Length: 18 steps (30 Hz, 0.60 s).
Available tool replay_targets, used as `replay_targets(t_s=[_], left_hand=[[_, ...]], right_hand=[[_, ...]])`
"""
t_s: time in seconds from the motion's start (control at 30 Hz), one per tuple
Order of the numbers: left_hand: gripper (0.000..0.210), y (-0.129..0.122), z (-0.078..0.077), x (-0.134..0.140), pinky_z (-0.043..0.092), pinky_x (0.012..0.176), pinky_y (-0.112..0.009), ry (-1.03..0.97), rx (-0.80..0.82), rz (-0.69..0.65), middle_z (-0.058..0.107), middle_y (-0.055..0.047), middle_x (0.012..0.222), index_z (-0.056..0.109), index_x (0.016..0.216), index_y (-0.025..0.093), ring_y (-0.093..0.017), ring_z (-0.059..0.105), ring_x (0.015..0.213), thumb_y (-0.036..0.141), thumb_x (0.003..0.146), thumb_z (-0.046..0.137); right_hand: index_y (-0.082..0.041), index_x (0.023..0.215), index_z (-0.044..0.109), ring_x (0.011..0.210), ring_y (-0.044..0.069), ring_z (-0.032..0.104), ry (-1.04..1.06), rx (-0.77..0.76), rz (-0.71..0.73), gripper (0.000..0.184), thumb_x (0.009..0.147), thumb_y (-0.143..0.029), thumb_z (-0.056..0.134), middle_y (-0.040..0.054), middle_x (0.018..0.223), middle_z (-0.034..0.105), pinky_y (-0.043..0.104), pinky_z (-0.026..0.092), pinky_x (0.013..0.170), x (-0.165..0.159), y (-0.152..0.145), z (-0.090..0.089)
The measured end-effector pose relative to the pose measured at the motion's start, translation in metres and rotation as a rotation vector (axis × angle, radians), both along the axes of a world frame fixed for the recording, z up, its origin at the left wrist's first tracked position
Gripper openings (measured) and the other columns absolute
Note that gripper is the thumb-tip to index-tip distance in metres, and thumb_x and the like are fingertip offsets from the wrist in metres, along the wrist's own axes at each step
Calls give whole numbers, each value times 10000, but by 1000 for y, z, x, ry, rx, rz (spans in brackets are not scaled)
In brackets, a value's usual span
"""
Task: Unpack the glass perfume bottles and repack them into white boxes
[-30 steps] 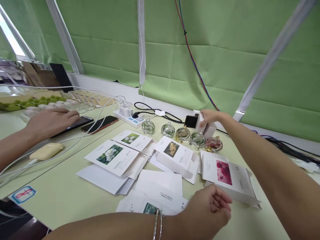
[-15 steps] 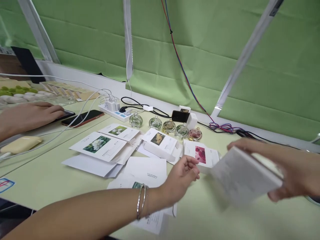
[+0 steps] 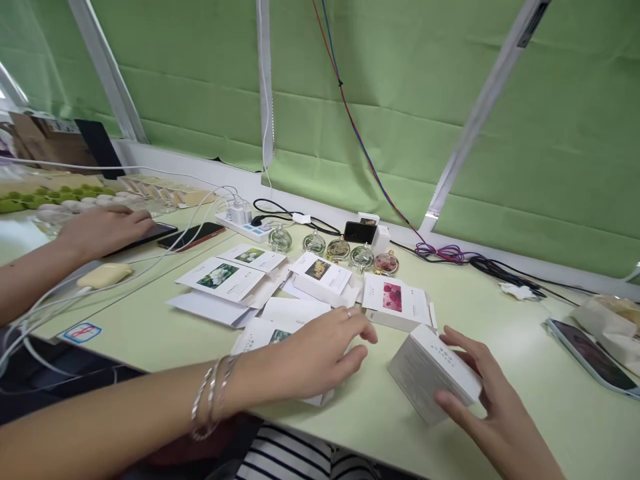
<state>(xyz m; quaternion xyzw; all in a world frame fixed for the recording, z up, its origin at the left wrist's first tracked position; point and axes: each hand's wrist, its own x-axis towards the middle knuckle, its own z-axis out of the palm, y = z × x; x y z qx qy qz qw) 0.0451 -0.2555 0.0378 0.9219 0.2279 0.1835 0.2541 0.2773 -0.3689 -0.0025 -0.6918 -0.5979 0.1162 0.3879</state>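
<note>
My right hand (image 3: 493, 400) grips a small white carton (image 3: 433, 373) between thumb and fingers, tilted over the table near its front edge. Its top flap side carries grey print. With fingers loosely apart, my left hand (image 3: 333, 347) is over a flattened white carton (image 3: 257, 333) and partly hides it. Behind my hands lie a white carton with a pink flower picture (image 3: 400, 300), one with a yellow flower picture (image 3: 325, 275), and a carton with a white flower picture (image 3: 225, 283). Several round glass bottles (image 3: 338, 249) stand in a row at the back.
At left, another person's hand (image 3: 107, 230) rests on a dark device, beside a phone (image 3: 193, 235) and a yellow case (image 3: 107, 275). A power strip (image 3: 245, 227) and cables run along the back. A phone (image 3: 595, 353) lies at far right.
My right hand has brought the carton lower and toward me, turning it. My left hand has opened from a loose curl and moved left and slightly down. The view has shifted.
</note>
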Motion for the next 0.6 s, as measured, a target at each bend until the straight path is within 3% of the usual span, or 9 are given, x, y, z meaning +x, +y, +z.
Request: replay_targets(t_s=[0.1,0.2,0.33,0.43,0.6], left_hand=[[216,-20,-9,-27,410,895,-402,159,180,121,571,-78,1039,528,1065,190,-234,509,1018,194,869,435],[323,-28,-33,-44,401,927,-454,258,289,257,533,-119,1187,504,1146,176,-295,461,1130,249,833,527],[361,-18,-61,-53,328,1011,-496,254,429,311,445,-130,1330,475,1203,172,-311,352,1259,211,846,507],[329,-16,-58,-48,299,1038,-500,151,435,321,441,-125,1331,468,1205,171,-288,326,1281,206,878,449],[274,-45,-32,-17,370,1013,-407,-160,224,290,487,-75,1253,450,1187,225,-202,399,1221,263,922,392]], right_hand=[[-239,1226,425,1000,270,535,170,138,-192,546,764,-507,541,90,1090,544,377,481,781,-24,5,-17],[-214,1194,409,999,255,538,426,292,-154,539,751,-455,596,109,1088,536,363,478,767,-37,13,-27],[-216,1140,390,991,229,561,648,433,-53,491,751,-395,631,114,1074,563,359,473,796,-46,16,-34],[-220,1122,373,957,222,584,689,474,15,514,731,-387,661,110,1036,595,350,480,775,-49,14,-38],[-221,1059,436,880,204,616,670,414,83,481,695,-394,698,82,998,628,298,489,731,-41,13,-46]])
